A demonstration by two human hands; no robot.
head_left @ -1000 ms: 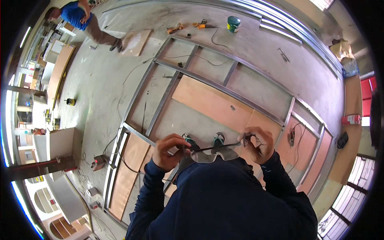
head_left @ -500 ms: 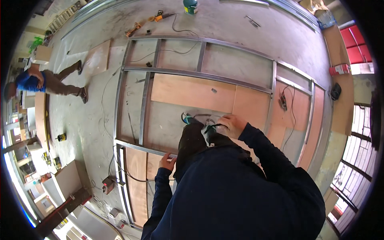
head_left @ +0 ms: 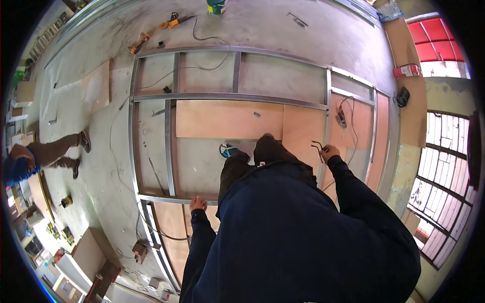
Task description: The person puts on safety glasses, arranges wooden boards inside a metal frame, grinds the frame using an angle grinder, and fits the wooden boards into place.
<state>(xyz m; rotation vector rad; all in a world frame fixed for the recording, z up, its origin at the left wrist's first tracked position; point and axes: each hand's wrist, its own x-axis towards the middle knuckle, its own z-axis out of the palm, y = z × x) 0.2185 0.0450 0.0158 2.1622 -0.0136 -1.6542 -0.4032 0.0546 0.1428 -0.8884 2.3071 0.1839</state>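
My right hand (head_left: 330,152) is closed on what looks like a pair of glasses (head_left: 317,146), held out to the right of my legs. Its thin dark arms stick out past the fingers; the lenses do not show clearly. My left hand (head_left: 198,203) is low at my left side, against a rail of the metal frame (head_left: 166,200), its fingers loosely apart. This large frame of grey metal studs lies on the floor around my legs. Pinkish-brown boards (head_left: 227,118) lie inside it. A teal sandal strap (head_left: 226,150) shows on my left foot.
A corded power tool (head_left: 341,117) lies on a board at the right. Beyond the frame are an orange grinder (head_left: 178,21), another orange tool (head_left: 138,44) and a green bucket (head_left: 216,6). A person (head_left: 55,151) walks at the left. A red extinguisher (head_left: 406,70) lies at the right.
My right hand has moved from in front of my legs out to the right with the glasses. My left hand stays by the rail. The person has shifted toward the left edge of view.
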